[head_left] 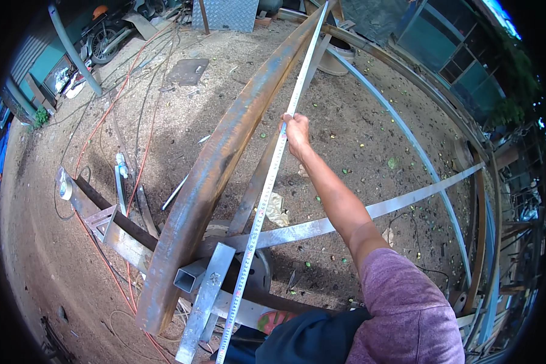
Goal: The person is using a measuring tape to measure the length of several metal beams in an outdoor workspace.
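Note:
My right hand (295, 132) reaches forward in the middle of the view, its fingers closed on a long white tape measure blade (266, 195). The blade runs from the lower edge up past the hand to the far top, beside a rusty steel beam (215, 161) with bluish streaks. Near the beam's lower end lie a galvanized square tube (207, 297) and a short open-ended tube (190, 277). A flat metal strip (340, 222) passes beneath the blade and my forearm. My left hand is not in view.
A thin pale-blue bar (409, 141) crosses the dirt on the right. Orange hoses (110, 108) and dark cables trail along the left. A triangular metal bracket (101, 221) and a roll of tape (65, 188) rest on a steel channel. A motorcycle (106, 39) stands far left.

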Demonstrator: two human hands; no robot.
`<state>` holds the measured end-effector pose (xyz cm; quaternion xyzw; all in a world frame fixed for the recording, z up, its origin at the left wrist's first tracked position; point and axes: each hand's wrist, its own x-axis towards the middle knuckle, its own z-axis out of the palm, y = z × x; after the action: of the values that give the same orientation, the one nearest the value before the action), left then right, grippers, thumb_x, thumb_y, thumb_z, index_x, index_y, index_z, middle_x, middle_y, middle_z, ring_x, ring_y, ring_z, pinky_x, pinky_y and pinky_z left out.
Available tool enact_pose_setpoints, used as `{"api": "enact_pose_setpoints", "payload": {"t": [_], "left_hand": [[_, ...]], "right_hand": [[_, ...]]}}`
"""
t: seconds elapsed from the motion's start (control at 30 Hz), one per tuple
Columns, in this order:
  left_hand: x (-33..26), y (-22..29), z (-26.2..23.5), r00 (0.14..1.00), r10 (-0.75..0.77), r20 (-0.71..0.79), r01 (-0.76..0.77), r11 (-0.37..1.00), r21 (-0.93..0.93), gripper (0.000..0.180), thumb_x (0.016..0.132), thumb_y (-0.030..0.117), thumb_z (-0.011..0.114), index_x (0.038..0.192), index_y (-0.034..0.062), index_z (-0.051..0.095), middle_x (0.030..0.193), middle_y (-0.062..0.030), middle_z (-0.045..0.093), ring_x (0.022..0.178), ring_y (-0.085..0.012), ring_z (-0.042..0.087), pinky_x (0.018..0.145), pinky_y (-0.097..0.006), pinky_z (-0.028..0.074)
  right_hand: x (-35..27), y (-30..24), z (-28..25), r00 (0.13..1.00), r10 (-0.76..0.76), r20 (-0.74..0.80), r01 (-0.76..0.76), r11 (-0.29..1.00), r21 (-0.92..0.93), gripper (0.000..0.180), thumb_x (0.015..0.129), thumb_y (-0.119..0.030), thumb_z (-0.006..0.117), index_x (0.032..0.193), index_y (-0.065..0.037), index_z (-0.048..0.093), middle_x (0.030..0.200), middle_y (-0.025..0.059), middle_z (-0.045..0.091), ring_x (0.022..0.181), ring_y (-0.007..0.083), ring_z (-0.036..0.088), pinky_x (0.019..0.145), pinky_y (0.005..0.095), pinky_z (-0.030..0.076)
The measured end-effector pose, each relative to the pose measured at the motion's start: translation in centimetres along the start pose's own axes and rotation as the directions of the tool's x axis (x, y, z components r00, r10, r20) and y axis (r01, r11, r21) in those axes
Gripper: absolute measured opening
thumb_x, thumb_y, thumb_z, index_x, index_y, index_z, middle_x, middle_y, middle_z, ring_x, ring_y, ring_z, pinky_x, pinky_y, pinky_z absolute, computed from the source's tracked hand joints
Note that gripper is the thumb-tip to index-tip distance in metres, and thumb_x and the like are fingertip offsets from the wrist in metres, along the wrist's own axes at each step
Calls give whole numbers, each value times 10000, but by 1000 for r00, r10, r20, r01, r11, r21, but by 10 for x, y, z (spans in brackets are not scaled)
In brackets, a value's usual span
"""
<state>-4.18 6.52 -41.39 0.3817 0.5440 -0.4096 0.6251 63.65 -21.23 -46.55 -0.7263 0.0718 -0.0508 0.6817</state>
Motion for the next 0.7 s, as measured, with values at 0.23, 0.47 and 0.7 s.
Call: {"api": "enact_pose_setpoints", "payload": {"t": [0.23,0.47,0.7], "left_hand": [[-26,-38,-75,960,0,279,-2,1000,7,364,915,492,664,852,141,591,581,12,491,399,-112,384,357,-252,298],[7,-7,-61,988,151,-35,-150,988,29,335,957,347,610,729,112,542,554,4,414,437,-114,385,416,-260,339],[-20,93,13,783,615,-94,-588,781,209,202,960,156,587,830,24,668,639,-49,630,515,-121,555,476,-272,446]], "right_hand": [[54,-17,19,998,28,-58,-23,997,74,194,933,-149,570,857,15,641,610,84,606,517,166,555,498,324,423],[70,-19,20,994,-78,-77,76,996,-40,223,949,-172,576,861,20,648,673,82,624,538,172,577,507,331,458],[46,-35,37,999,-44,-17,44,999,-5,214,945,-140,574,959,55,661,706,79,637,556,152,601,468,309,472]]}}
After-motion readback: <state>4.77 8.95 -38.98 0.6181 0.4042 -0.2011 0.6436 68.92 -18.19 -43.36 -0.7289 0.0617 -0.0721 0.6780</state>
